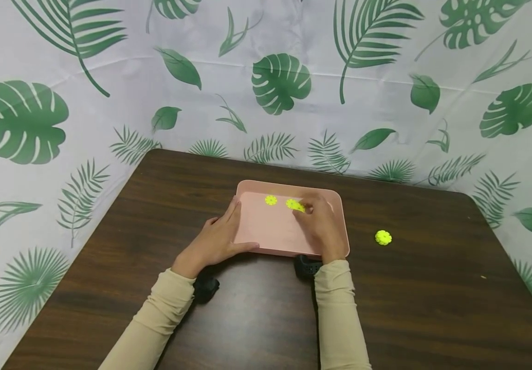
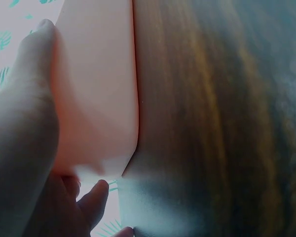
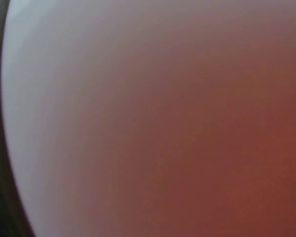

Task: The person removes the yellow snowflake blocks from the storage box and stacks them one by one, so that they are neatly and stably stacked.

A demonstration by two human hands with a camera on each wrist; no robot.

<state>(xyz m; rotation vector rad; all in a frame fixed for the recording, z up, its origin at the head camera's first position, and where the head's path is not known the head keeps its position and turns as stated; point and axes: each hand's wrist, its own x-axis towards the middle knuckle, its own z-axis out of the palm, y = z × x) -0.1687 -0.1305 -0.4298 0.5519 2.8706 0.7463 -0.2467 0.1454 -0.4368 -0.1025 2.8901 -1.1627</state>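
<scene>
A shallow pink tray (image 1: 270, 231) lies on the table. My left hand (image 1: 217, 236) holds its near left corner, thumb along the front wall and fingers up the left side. The left wrist view has the thumb by the tray wall (image 2: 98, 89) and fingertips around the corner. Inside the tray, my right hand (image 1: 318, 218) pinches a yellow flower-shaped piece (image 1: 299, 207). That piece overlaps another yellow flower (image 1: 291, 203) in the head view. Farther left in the tray lies a yellow flower (image 1: 271, 200). Blurred pink tray surface (image 3: 138, 123) fills most of the right wrist view.
To the right of the tray, a small stack of yellow flowers (image 1: 383, 237) sits on the dark wooden table (image 1: 432, 298). A white cloth with green leaves (image 1: 224, 103) hangs behind the table. A tiny pale scrap (image 1: 483, 277) lies at the right.
</scene>
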